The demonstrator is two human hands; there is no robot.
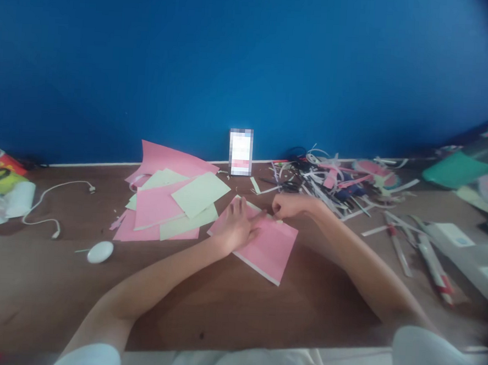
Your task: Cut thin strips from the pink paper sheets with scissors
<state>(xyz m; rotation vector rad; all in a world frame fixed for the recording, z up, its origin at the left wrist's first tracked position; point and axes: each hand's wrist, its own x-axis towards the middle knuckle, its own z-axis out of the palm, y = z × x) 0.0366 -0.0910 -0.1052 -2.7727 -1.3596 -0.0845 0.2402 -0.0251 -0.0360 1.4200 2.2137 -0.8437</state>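
The dark brown wooden tabletop [170,310] stretches beneath all the fingers. Left of them lies a loose pile of pink and pale green paper sheets [155,210], seemingly unworked. Directly under the fingers is a four-cornered pink paper sheet [275,253], apparently mid-work; any finished fold is unclear. The left hand [237,226] spreads its fingers apart on it; the right hand's [286,205] curl at its far edge, pinching or not I cannot tell.

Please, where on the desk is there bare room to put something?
The desk is bare between left forearm and right forearm, nearer than the pink paper under the left hand, and left of the left forearm, nearer than the white round object. Crowded: the right, with paper strips and slim tools; left of the pink paper, with loose sheets.
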